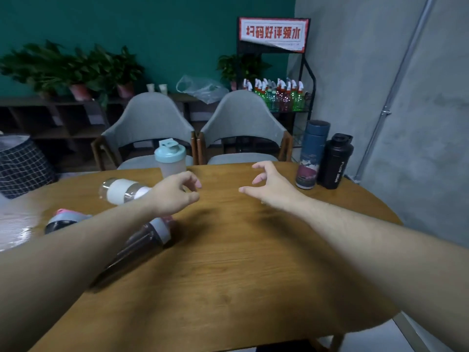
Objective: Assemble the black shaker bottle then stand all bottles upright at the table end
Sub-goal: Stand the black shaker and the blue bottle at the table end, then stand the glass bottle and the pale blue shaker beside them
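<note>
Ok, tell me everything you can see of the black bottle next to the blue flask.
The black bottle stands upright at the table's far right end, just right of the blue flask, close against it or touching. It is matte black and opaque, seemingly metal or plastic, with a narrower black cap that has a flip-style top. White lettering running up its side reads SPORT BOTTLE. The lid is on. Neither hand touches it.

Two grey upholstered chairs (pixel 149 128) (pixel 243 125) stand at the far edge of the wooden counter (pixel 228 262). Behind them, potted plants (pixel 76 69) and a clear plastic bag (pixel 200 87) rest on a low shelf (pixel 50 115). A black wire rack (pixel 308 80) holds spray bottles (pixel 276 95) beneath a red-lettered sign (pixel 272 33).
</note>
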The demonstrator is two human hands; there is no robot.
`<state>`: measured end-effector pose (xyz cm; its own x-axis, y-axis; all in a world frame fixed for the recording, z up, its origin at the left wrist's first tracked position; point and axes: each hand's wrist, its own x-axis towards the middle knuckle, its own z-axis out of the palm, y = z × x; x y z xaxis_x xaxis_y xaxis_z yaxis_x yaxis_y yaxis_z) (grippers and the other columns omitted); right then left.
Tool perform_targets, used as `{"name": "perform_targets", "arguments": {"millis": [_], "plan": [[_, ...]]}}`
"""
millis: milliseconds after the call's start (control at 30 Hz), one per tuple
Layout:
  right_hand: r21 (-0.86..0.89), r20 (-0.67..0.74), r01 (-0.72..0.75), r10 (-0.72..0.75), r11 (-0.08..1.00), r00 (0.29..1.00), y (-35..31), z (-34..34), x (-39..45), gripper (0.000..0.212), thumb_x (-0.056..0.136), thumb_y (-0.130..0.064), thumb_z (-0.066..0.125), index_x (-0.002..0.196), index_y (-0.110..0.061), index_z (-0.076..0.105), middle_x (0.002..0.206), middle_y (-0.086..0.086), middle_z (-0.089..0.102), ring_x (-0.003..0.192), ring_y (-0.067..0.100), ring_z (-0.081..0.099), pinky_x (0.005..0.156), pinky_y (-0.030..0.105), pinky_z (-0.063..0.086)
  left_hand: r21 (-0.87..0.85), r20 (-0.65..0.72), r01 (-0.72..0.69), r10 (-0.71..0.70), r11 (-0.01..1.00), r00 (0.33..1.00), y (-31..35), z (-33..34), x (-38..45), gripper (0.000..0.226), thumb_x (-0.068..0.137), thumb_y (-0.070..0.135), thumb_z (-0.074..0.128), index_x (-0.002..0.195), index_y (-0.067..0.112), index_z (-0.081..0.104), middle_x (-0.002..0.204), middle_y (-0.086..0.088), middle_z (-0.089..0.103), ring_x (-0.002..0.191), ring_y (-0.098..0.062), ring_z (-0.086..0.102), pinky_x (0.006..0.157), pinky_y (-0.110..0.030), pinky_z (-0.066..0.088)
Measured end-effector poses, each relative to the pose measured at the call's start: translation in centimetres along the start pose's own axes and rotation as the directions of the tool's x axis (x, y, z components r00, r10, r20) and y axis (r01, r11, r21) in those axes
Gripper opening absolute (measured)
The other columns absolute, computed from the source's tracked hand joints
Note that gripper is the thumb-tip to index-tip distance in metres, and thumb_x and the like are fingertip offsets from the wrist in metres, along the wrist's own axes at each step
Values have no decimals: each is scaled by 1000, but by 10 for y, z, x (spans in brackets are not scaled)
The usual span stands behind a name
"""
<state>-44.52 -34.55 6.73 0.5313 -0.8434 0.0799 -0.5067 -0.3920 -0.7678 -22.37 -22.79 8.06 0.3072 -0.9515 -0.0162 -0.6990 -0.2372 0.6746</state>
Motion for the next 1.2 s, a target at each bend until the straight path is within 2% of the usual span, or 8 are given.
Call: {"name": "perform_targets", "arguments": {"millis": [67, 200, 333, 433, 667, 867, 1000, 1200], "plan": [[7, 11, 1, -1, 1000, 1000, -6, 11, 4, 71, 86, -45, 77, 143, -28, 37, 117, -3, 58, 85, 13, 61, 75, 28, 50, -5, -10, 21, -21, 1000, 1000, -13, -17, -2, 16, 95, 13, 65, 105, 24, 60, 110, 5, 61, 87, -21, 68, 65, -34, 57], [1, 62, -1, 1, 1000, 998, -26, 46, 21, 71, 87, -44, 76, 144, -27, 37, 116, -2, 57, 88, 13, 62, 79, 29, 52, 206, -47, 6, 4, 978, 999, -53, -56, 6, 25, 91, 10, 68, 100, 31, 55, 118, 2, 62, 94, -15, 60, 76, -28, 47], [9, 81, -18, 17, 1000, 997, -41, 78, 46, 73, 87, -45, 76, 144, -26, 37, 122, -2, 56, 89, 12, 61, 82, 28, 50, 570, 104, -22, -46, 821, 994, -82, -79, 24, 55, 86, 17, 74, 131, 34, 47, 139, 0, 48, 128, -22, 45, 102, -39, 42], [25, 84, -42, 40, 999, 996, -51, 99, 69, 79, 84, -48, 77, 147, -26, 35, 126, -2, 53, 102, 15, 61, 85, 28, 49, 690, 164, -28, -119, 723, 979, -95, -88, 37, 77, 84, 29, 77, 148, 37, 34, 152, 3, 34, 145, -23, 28, 113, -45, 31], [84, 90, -107, 99, 991, 991, -61, 146, 131, 97, 81, -46, 82, 156, -24, 25, 155, 7, 43, 131, 24, 53, 108, 42, 47, 809, 262, -154, -114, 567, 958, -131, -83, 78, 95, 78, 39, 82, 153, 44, 23, 163, 3, 20, 152, -25, 14, 121, -53, 21], [204, 68, -135, 123, 970, 990, -60, 176, 177, 114, 77, -38, 88, 160, -24, 12, 164, 4, 31, 146, 27, 36, 113, 42, 35, 812, 301, -194, -109, 551, 947, -155, -77, 106, 93, 78, 41, 81, 152, 46, 25, 162, 4, 24, 152, -26, 16, 119, -59, 21], [291, 54, -144, 134, 946, 989, -59, 194, 198, 119, 71, -36, 92, 160, -23, 13, 159, 2, 36, 143, 25, 39, 113, 42, 39, 795, 310, -217, -72, 567, 948, -162, -76, 114, 82, 78, 46, 79, 148, 42, 36, 149, 8, 44, 140, -23, 38, 111, -54, 32], [361, -20, -142, 160, 922, 987, -59, 212, 212, 102, 68, -38, 92, 148, -21, 31, 142, 0, 54, 131, 22, 51, 105, 41, 46, 733, 283, -215, -2, 645, 959, -166, -81, 111, 80, 79, 46, 79, 148, 33, 41, 142, 4, 52, 130, -22, 50, 104, -45, 38]]}}
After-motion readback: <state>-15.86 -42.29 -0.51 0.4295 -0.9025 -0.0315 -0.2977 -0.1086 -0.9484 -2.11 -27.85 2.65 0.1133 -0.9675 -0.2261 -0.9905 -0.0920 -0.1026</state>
